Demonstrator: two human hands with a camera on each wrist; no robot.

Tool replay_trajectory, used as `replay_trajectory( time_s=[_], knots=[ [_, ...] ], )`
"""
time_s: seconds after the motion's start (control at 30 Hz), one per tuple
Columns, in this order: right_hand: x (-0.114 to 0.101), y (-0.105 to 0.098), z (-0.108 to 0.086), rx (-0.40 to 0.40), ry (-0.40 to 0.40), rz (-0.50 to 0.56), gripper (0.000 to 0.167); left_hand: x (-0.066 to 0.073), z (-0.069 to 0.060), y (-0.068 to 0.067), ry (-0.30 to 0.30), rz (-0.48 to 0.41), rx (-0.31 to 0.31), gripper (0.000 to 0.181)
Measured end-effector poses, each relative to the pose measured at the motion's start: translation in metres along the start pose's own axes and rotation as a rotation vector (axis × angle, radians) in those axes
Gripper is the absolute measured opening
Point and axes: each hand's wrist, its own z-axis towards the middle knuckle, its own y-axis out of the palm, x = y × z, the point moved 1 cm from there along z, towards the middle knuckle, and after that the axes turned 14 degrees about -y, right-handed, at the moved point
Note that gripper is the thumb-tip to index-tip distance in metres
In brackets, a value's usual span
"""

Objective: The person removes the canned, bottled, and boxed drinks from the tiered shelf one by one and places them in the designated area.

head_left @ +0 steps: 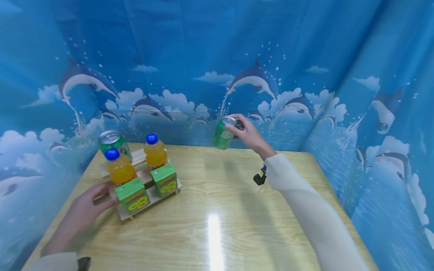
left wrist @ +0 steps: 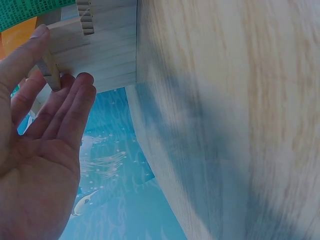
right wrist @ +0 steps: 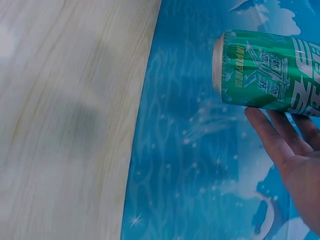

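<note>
My right hand (head_left: 249, 132) holds a green soda can (head_left: 222, 137) in the air above the table's far edge. In the right wrist view the fingers lie along one side of the can (right wrist: 270, 72); the thumb is out of sight. At the left, my left hand (head_left: 86, 207) grips the near left side of a stepped wooden rack (head_left: 154, 197), thumb and fingers either side of its edge piece (left wrist: 49, 70). Two green juice boxes (head_left: 133, 195) stand on its front step. Behind them are two orange drink bottles (head_left: 119, 169) with blue caps, and another green can (head_left: 113, 142) at the back.
The rack stands on a light wood table (head_left: 203, 188). A blue curtain (head_left: 190, 67) with printed dolphins hangs behind and at both sides, close to the table's edges. A bright light reflection lies on the near middle of the tabletop.
</note>
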Motion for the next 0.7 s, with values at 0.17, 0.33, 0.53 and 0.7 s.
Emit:
replay_trajectory(
  time_s=[0.17,0.33,0.53,0.7],
  knots=[
    [0.011,-0.012,-0.010,0.020,0.031,0.001,0.059,-0.002,0.001,0.000,0.010,0.003,0.001,0.088],
    [0.022,-0.022,-0.020,0.038,0.054,-0.007,0.063,-0.003,0.001,0.001,-0.004,0.006,-0.008,0.090],
    [0.032,-0.032,-0.033,0.066,0.076,-0.014,0.062,-0.003,0.001,0.001,0.035,0.022,0.022,0.083],
    [0.043,-0.040,-0.044,0.080,0.101,-0.026,0.067,-0.003,0.002,0.001,0.022,0.022,0.017,0.084]
  ],
)
